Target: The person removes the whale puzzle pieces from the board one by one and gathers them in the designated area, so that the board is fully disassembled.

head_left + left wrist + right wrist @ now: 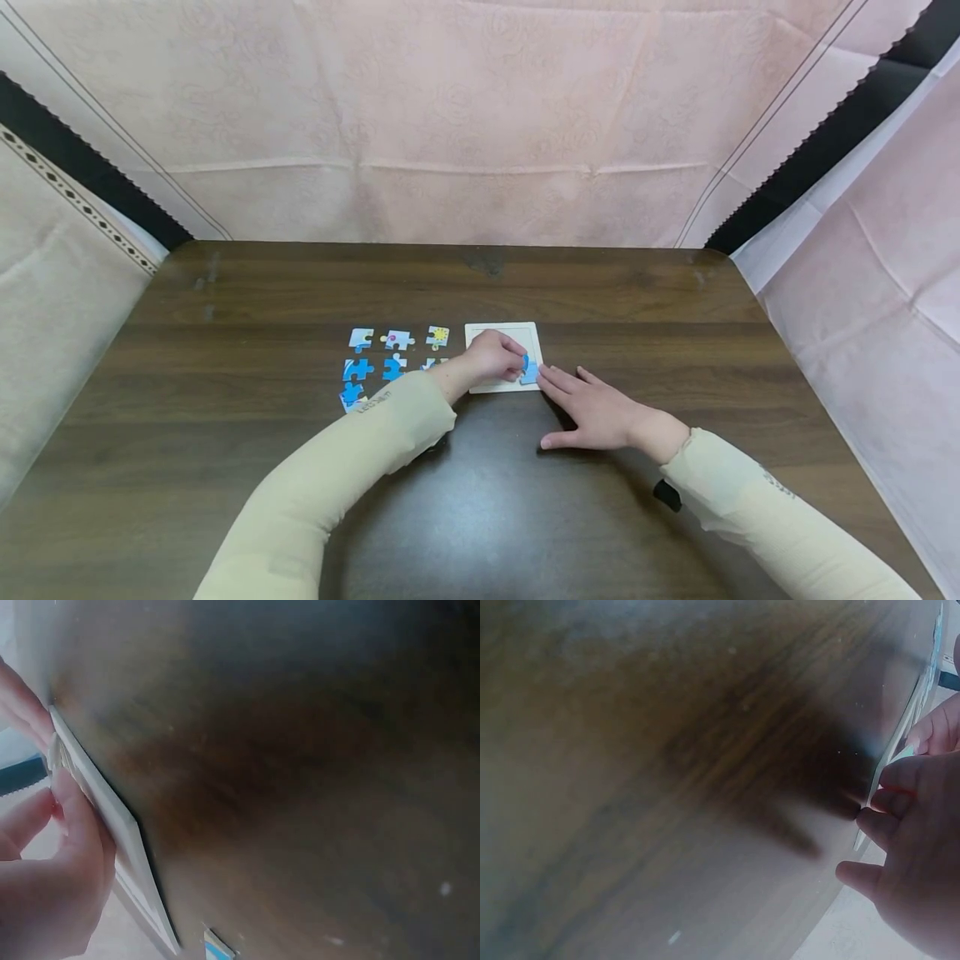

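A white square puzzle frame (501,327) lies on the wooden table. My left hand (497,357) reaches over it and pinches a small jigsaw piece (54,756) between thumb and fingers, tilted up from the frame. Its picture side is mostly hidden. In the frame's near right corner lies a blue jigsaw piece (530,374), close to the left fingertips. With its fingers spread, my right hand (596,412) rests at the right edge of the frame, fingertips touching the rim. The right wrist view shows this hand (922,832) with its fingers extended along that edge.
Left of the frame, several loose jigsaw pieces lie in rough rows, among them a yellow one (438,336), a blue one (358,369) and a pair close together (351,394). The left forearm partly covers the nearest. Pale cloth (480,125) hangs behind the table (480,517).
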`<state>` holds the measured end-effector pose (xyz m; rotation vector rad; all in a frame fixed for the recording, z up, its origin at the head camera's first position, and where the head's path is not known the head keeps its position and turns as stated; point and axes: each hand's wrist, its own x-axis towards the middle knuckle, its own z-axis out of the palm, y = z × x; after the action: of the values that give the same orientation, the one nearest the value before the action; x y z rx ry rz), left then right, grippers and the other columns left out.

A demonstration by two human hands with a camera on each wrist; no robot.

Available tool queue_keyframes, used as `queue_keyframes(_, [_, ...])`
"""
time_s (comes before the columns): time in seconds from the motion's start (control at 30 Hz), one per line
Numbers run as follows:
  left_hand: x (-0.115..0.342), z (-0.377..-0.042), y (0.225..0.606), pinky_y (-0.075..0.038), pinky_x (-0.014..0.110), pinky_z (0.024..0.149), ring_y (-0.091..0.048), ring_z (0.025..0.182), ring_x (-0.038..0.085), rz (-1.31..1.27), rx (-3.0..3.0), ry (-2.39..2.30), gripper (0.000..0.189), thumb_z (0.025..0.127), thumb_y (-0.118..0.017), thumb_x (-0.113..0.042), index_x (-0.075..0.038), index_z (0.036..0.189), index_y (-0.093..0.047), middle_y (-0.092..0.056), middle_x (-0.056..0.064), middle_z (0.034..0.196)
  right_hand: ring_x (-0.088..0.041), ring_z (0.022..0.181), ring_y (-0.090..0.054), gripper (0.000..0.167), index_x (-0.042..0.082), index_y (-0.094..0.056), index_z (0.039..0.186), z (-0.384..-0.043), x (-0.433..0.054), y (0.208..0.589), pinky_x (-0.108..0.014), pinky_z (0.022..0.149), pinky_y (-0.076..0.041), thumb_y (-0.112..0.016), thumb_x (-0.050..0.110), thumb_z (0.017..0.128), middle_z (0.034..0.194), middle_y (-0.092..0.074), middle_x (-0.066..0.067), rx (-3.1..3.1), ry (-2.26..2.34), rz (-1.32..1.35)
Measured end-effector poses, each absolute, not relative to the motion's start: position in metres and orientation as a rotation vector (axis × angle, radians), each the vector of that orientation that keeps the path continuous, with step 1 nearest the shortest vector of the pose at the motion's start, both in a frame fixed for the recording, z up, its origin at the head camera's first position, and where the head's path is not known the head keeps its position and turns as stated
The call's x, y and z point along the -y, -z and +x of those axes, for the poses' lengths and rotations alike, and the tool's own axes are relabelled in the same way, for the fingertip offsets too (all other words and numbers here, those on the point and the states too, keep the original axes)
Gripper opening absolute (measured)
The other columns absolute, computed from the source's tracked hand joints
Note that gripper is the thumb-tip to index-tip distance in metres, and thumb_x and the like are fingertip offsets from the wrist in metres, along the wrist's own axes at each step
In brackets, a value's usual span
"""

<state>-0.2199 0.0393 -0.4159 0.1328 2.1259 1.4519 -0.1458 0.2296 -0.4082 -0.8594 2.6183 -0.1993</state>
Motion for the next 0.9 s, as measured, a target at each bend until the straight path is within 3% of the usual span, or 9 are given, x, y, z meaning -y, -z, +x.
queue_keyframes(0.33, [-0.028, -0.222, 0.412, -0.053, 0.017, 0.061, -0.057, 0.057, 0.005, 0.136, -2.108, -1.472, 0.023, 0.085, -0.06, -0.002, 0.006, 0.106, -0.065, -0.061, 0.003, 0.071, -0.028, 0.143, -0.023, 0.09, 0.004, -0.028, 0.146, -0.145, -0.23, 0.414, -0.056, 0.114, -0.018, -0.053, 0.063, 0.083, 0.155, -0.022, -0.012, -2.661, 0.178, -0.927])
queue_keyframes(0.6, [-0.004, -0.228, 0.4, -0.057, 0.025, 0.072, -0.06, 0.063, 0.007, 0.13, -2.042, -1.469, 0.028, 0.087, -0.061, -0.004, 0.004, 0.114, -0.062, -0.063, 0.009, 0.087, -0.026, 0.143, -0.021, 0.092, 0.005, -0.025, 0.147, -0.145, -0.23, 0.414, -0.055, 0.115, -0.017, -0.053, 0.064, 0.082, 0.156, -0.02, -0.012, -2.65, 0.169, -0.893])
queue_keyframes(0.9, [0.026, -0.23, 0.39, -0.054, 0.033, 0.086, -0.062, 0.069, 0.009, 0.145, -2.035, -1.386, 0.031, 0.09, -0.061, -0.01, 0.0, 0.119, -0.06, -0.064, 0.014, 0.102, -0.028, 0.143, -0.021, 0.092, 0.004, -0.026, 0.147, -0.145, -0.229, 0.413, -0.055, 0.115, -0.017, -0.052, 0.064, 0.083, 0.155, -0.021, -0.013, -2.646, 0.178, -0.893])
